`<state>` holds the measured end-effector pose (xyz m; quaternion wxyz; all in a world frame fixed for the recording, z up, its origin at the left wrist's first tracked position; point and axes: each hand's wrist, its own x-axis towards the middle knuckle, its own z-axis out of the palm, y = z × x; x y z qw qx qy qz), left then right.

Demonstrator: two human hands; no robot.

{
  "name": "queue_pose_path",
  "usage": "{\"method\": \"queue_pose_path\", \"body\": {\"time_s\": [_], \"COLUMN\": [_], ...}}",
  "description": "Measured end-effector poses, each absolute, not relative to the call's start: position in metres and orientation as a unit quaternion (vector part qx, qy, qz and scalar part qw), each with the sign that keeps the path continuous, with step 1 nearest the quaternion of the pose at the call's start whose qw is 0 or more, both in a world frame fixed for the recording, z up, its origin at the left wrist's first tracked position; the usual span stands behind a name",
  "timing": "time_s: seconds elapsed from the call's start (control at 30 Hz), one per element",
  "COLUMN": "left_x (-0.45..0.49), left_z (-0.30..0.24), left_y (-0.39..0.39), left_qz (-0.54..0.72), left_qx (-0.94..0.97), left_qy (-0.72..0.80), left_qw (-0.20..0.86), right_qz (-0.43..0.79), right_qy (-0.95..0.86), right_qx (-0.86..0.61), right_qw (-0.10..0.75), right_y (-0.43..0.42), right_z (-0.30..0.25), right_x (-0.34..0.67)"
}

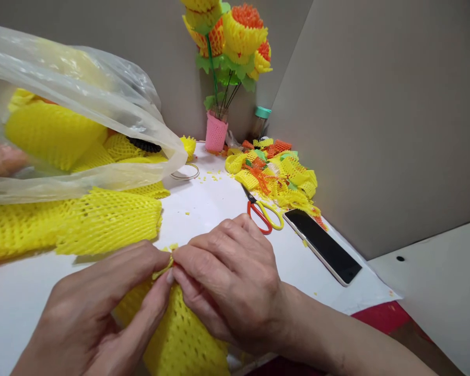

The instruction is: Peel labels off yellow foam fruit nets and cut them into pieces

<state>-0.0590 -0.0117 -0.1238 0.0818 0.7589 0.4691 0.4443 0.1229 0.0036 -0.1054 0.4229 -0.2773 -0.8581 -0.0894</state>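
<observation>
A yellow foam fruit net [180, 334] hangs below my two hands near the front of the table, its top edge gathered between them. My left hand [102, 303] pinches that edge between thumb and index finger. Right beside it, my right hand [231, 282] is closed on the same edge, its fingertips touching those of the left. Part of the net is hidden behind my fingers. Scissors [265, 214] with one red and one yellow handle lie just beyond my right hand.
More yellow foam nets [109, 219] lie at left, below a clear plastic bag [141, 99] full of them. Behind stand foam flowers in a pink pot [216, 133]. Right are coloured foam scraps [285, 172] and a phone [323, 245]. Another person's hand [2, 159] shows at far left.
</observation>
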Motion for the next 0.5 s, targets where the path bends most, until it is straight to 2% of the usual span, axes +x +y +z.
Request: {"method": "queue_pose_path", "body": {"time_s": [0.23, 0.5], "left_x": [-0.078, -0.075], "left_z": [-0.143, -0.145], "left_y": [-0.014, -0.011], "left_qz": [0.385, 0.383], "left_qx": [0.8, 0.816], "left_qy": [0.455, 0.426], "left_qw": [0.066, 0.071], "right_qz": [-0.096, -0.108], "right_qy": [-0.867, -0.868], "right_qx": [-0.281, -0.265], "right_qw": [0.4, 0.405], "right_y": [0.003, 0.004], "right_z": [-0.106, -0.108], "right_x": [0.122, 0.122]}}
